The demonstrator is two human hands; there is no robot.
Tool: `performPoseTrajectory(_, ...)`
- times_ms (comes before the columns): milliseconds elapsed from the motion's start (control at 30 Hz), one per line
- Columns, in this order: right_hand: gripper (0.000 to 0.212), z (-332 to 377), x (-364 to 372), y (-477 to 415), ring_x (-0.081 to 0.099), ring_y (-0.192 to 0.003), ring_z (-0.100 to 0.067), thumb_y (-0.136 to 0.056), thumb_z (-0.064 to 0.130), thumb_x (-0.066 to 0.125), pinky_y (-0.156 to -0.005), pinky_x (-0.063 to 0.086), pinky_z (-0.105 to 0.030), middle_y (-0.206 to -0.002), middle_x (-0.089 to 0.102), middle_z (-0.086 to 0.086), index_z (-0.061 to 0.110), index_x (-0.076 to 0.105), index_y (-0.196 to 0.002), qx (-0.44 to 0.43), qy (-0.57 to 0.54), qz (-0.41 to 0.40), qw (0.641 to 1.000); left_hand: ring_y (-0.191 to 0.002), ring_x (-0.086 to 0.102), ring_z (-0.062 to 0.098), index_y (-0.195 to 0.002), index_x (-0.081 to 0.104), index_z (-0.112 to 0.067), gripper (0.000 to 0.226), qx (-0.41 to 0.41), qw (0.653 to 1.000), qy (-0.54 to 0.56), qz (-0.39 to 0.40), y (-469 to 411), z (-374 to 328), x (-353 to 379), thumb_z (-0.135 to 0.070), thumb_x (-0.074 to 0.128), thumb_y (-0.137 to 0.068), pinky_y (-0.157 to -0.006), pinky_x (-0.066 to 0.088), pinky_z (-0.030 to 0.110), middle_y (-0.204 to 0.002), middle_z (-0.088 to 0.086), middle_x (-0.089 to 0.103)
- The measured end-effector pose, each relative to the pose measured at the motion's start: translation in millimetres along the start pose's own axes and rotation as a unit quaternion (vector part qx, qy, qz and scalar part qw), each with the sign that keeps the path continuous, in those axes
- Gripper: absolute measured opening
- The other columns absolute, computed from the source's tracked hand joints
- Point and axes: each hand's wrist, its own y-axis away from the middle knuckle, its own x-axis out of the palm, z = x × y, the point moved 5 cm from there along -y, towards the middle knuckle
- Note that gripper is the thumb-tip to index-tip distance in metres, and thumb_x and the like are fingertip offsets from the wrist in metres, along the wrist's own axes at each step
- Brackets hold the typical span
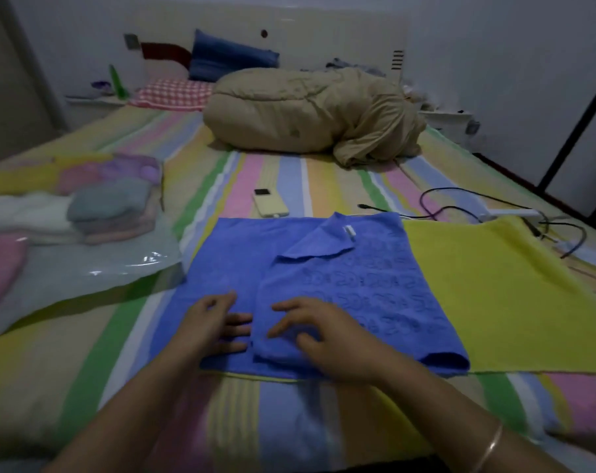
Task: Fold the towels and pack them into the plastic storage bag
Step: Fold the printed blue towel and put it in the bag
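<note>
Two hands are pressing on a blue towel [228,257] on the bed [282,175].
The left hand [214,322] and right hand [327,336] are resting flat, fingers loose, gripping nothing, on the half-folded towel, which is overlapping a yellow towel [487,295]; the plastic storage bag [95,278] with folded towels [108,206] is lying at its left.

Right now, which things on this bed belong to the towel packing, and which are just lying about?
Job: blue towel, yellow towel, bag, folded towels inside it, left hand, right hand.
Lying about: remote, cables, quilt, blue pillow, checked pillow.
</note>
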Motion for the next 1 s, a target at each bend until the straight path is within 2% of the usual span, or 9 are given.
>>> performPoseTrajectory(100,0.036,-44.1,-22.9,-25.5,0.047,-0.125,-0.023,-0.086,-0.003,0.049,-0.101,0.040,-0.038,-0.133,0.054,-0.004,0.015,0.069,-0.109,0.034,0.059,-0.099,0.993,-0.044,0.055,0.014,-0.120,0.048,-0.008,0.035,0.037,0.999,-0.037,-0.008,-9.7,5.4,0.8,-0.020,0.063,-0.091,-0.042,0.051,0.028,-0.069,0.009,0.063)
performPoseTrajectory(200,0.034,-95.3,-57.8,-54.0,0.036,-0.133,-0.031,-0.088,0.011,0.060,-0.084,0.047,-0.045,-0.138,0.045,-0.004,0.019,0.058,-0.121,0.099,0.196,-0.197,0.955,-0.046,0.053,0.008,-0.118,0.053,-0.012,0.046,0.119,0.978,-0.171,-0.020,-23.0,7.7,2.2,-0.025,0.076,-0.080,-0.054,0.050,0.034,-0.051,-0.005,0.058)
performPoseTrajectory(300,0.048,-139.2,-82.9,-80.3,0.033,-0.132,-0.035,-0.092,0.008,0.050,-0.085,0.042,-0.045,-0.151,0.028,-0.010,0.018,0.042,-0.138,0.176,0.292,-0.191,0.921,-0.050,0.051,0.007,-0.114,0.054,-0.024,0.070,0.154,0.954,-0.255,-0.012,-25.1,7.2,7.5,-0.053,0.081,-0.056,-0.063,0.048,0.037,-0.050,-0.016,0.055)
performPoseTrajectory(400,0.038,-165.4,-92.9,-99.4,0.048,-0.113,-0.036,-0.090,0.005,0.045,-0.067,0.041,-0.040,-0.139,0.039,-0.009,0.018,0.048,-0.125,0.159,0.307,-0.186,0.920,-0.055,0.053,0.006,-0.112,0.050,-0.036,0.079,0.159,0.941,-0.298,-0.005,-24.1,12.1,8.8,-0.066,0.065,-0.040,-0.065,0.049,0.036,-0.060,-0.024,0.056)
performPoseTrajectory(500,0.018,-172.7,-103.3,-113.9,0.056,-0.091,-0.035,-0.092,0.011,0.047,-0.058,0.043,-0.039,-0.115,0.051,-0.007,0.016,0.058,-0.105,0.127,0.279,-0.221,0.926,-0.050,0.050,0.001,-0.115,0.053,-0.028,0.068,0.164,0.955,-0.249,-0.005,-17.1,13.4,7.2,-0.047,0.076,-0.054,-0.062,0.047,0.029,-0.060,-0.020,0.057)
performPoseTrajectory(633,0.016,-155.2,-123.3,-150.2,0.058,-0.097,-0.032,-0.093,0.023,0.050,-0.068,0.040,-0.035,-0.117,0.057,-0.006,0.021,0.062,-0.103,0.157,0.197,-0.298,0.921,-0.043,0.041,0.002,-0.116,0.056,-0.015,0.047,0.172,0.978,-0.114,-0.018,-13.5,12.0,-8.9,0.005,0.073,-0.076,-0.048,0.038,0.012,-0.053,-0.005,0.051)
performPoseTrajectory(767,0.020,-122.7,-120.2,-201.4,0.057,-0.103,-0.033,-0.093,0.025,0.051,-0.075,0.038,-0.035,-0.118,0.060,-0.008,0.018,0.062,-0.108,0.139,0.167,-0.320,0.922,-0.043,0.041,0.008,-0.111,0.057,-0.017,0.047,0.189,0.980,-0.058,-0.033,-0.7,2.9,-48.9,0.012,0.068,-0.076,-0.042,0.035,0.010,-0.051,-0.001,0.053)
performPoseTrajectory(867,0.014,-103.3,-98.0,-241.4,0.059,-0.101,-0.031,-0.090,0.028,0.055,-0.077,0.042,-0.033,-0.107,0.066,-0.006,0.020,0.063,-0.099,0.139,0.089,-0.307,0.937,-0.056,0.042,0.018,-0.111,0.059,-0.017,0.049,0.195,0.977,-0.055,-0.061,4.2,3.2,-87.5,0.012,0.071,-0.073,-0.045,0.037,0.013,-0.055,0.003,0.054)
performPoseTrajectory(1000,0.012,-84.9,-58.1,-288.3,0.061,-0.100,-0.026,-0.088,0.028,0.060,-0.078,0.043,-0.030,-0.104,0.068,-0.004,0.021,0.066,-0.095,0.151,0.059,-0.277,0.947,-0.057,0.038,0.019,-0.107,0.062,-0.015,0.049,0.170,0.981,-0.062,-0.067,5.3,13.1,-114.9,0.012,0.075,-0.069,-0.046,0.039,0.013,-0.057,0.009,0.053)
